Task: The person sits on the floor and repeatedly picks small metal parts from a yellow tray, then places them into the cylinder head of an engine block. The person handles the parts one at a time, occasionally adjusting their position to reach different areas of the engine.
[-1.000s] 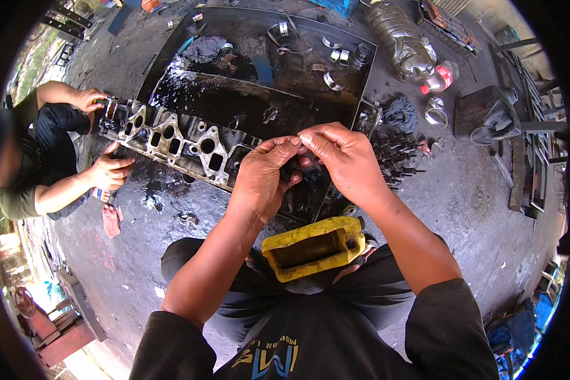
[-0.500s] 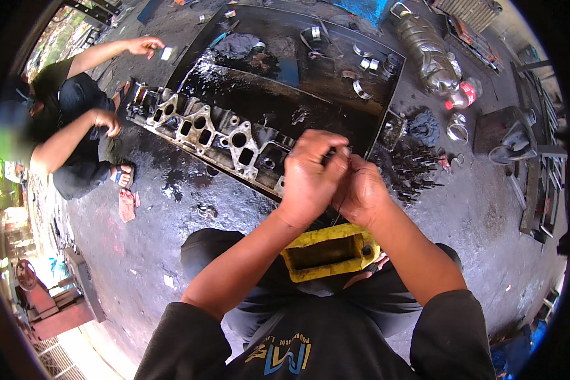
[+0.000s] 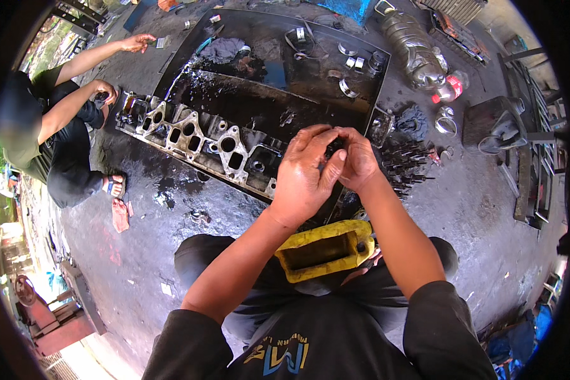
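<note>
Over the near right end of a long metal cylinder head [image 3: 240, 149], my left hand [image 3: 301, 180] and my right hand [image 3: 357, 159] meet with curled fingers. Something small and dark shows between them, but my fingers cover most of it and I cannot make out its kind. My left thumb points up toward the right palm. The cylinder head lies slantwise along the near side of a black, oily metal tray [image 3: 379, 88]. Below my hands, a yellow open-topped container [image 3: 291, 272] sits between my knees.
To the right stand several dark engine valves [image 3: 406, 166], beside a dark rag [image 3: 413, 121]. Farther back lie a large plastic bottle [image 3: 413, 54] and a smaller red-capped bottle [image 3: 451, 87]. Bearing shells [image 3: 347, 88] rest in the tray. Another person [image 3: 69, 136] squats at the left.
My hands have opened slightly from a tight clasp, and my left thumb now shows. The other person's lower hand has drawn in nearer the cylinder head's far end. The whole view has shifted slightly.
</note>
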The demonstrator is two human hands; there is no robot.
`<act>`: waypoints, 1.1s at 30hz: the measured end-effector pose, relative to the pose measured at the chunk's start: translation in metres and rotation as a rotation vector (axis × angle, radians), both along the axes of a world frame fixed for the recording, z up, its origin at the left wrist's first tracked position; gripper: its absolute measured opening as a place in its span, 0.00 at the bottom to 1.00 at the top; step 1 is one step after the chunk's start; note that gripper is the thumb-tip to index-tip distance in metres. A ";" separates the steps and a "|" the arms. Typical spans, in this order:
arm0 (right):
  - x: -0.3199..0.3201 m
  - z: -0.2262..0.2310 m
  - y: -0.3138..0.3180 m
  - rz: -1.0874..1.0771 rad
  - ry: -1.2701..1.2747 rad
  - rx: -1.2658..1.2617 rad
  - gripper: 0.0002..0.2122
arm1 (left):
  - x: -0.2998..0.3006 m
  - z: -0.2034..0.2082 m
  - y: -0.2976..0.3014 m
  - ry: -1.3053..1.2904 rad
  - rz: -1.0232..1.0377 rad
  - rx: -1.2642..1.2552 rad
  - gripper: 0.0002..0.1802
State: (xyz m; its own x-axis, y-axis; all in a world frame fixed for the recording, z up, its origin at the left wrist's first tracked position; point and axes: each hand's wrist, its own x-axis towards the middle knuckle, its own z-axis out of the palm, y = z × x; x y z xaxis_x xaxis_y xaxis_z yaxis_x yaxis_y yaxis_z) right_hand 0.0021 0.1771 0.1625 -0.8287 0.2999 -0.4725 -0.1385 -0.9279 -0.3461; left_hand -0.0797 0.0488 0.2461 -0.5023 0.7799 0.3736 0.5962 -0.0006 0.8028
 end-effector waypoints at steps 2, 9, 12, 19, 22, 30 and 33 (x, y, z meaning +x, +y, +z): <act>0.001 -0.030 0.003 -0.154 -0.207 -0.037 0.11 | -0.003 0.005 -0.006 -0.044 0.004 -0.053 0.11; -0.033 -0.079 0.098 -0.471 -0.351 -0.150 0.15 | 0.006 -0.010 -0.047 0.009 -0.260 -0.555 0.10; -0.051 -0.061 0.170 -0.474 -0.394 0.186 0.18 | 0.029 -0.036 -0.061 0.191 -0.364 -0.660 0.15; -0.008 -0.026 0.205 -0.308 -0.416 0.095 0.20 | 0.107 -0.122 -0.034 0.448 -0.631 -0.759 0.34; 0.010 -0.014 0.214 -0.214 -0.322 0.379 0.14 | 0.134 -0.155 -0.013 0.678 -0.775 -0.763 0.33; 0.044 -0.047 0.220 0.273 -0.748 0.956 0.12 | 0.147 -0.170 0.013 0.548 -0.873 -0.703 0.34; 0.045 -0.058 0.214 0.255 -0.696 0.985 0.07 | 0.141 -0.155 0.012 0.515 -0.922 -0.761 0.36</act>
